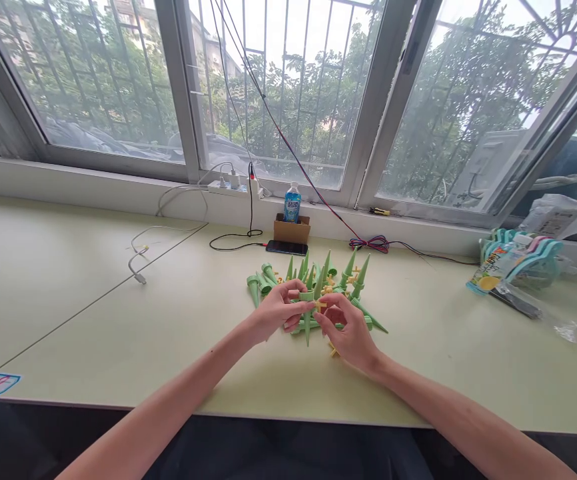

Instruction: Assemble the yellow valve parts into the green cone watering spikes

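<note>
My left hand [276, 310] is closed around a green plastic watering spike [307, 327], its tip pointing down and its wider collar at the top. Between the thumb and fingers of my right hand [352, 337] is a small yellow cross-shaped plastic valve [320, 306], right beside the spike; I cannot tell whether the two touch. Behind both hands lies a cluster of similar green spikes [361, 276], some standing tip up and others on their sides. More yellow cross pieces [356, 270] are scattered among them, and another yellow piece [334, 350] rests below my right hand.
A black phone [287, 247] lies before a cardboard box [292, 231] with a blue-labelled bottle [292, 203]. Coiled red and black wire [371, 244] sits near the windowsill. Clear plastic packaging and teal hangers [541, 257] are at right. A white cable [136, 267] lies at left.
</note>
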Demonstrator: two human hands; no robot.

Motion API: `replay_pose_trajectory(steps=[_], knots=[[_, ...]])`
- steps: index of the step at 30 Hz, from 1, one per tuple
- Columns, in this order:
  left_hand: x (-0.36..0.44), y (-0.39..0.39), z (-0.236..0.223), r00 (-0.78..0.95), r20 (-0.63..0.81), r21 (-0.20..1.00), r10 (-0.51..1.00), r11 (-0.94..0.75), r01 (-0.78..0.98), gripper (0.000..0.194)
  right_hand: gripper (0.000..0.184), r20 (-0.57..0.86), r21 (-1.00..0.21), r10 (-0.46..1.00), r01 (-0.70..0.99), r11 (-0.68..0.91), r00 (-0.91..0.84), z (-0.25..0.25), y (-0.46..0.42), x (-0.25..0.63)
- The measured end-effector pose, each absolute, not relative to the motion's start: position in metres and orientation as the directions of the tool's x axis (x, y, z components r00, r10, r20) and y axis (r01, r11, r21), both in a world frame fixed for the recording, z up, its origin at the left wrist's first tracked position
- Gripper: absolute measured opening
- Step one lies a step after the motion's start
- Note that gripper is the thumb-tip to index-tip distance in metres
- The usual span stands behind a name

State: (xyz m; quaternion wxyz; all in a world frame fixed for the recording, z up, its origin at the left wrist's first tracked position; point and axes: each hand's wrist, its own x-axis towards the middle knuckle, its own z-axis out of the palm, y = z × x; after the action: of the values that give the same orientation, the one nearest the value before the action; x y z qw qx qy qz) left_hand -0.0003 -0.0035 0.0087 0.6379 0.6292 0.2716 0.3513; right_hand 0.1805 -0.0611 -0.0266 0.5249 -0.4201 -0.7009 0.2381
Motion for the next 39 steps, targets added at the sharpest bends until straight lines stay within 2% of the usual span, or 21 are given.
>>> replay_pose_trajectory(steps=[16,24,32,39], knots=[[-0.001,-0.003,0.003,0.633,0.066,0.998,0.772,-0.039,-0.056,0.039,0.016,0.576,-0.749,0.814,0.349,0.564,-0.08,-0.032,-0.054,0.181],[0.001,-0.007,-0.001,0.667,0.079,0.994,0.741,-0.106,0.0,0.04,0.029,0.527,-0.805,0.846,0.271,0.528,-0.083,-0.034,-0.055,0.181],[0.004,-0.012,0.001,0.665,0.099,0.983,0.74,-0.176,0.049,0.04,0.042,0.469,-0.822,0.881,0.336,0.46,-0.057,-0.03,-0.059,0.179],[0.003,-0.012,0.001,0.669,0.114,0.976,0.734,-0.208,0.062,0.04,0.046,0.501,-0.774,0.865,0.434,0.462,-0.027,-0.03,-0.057,0.178]])
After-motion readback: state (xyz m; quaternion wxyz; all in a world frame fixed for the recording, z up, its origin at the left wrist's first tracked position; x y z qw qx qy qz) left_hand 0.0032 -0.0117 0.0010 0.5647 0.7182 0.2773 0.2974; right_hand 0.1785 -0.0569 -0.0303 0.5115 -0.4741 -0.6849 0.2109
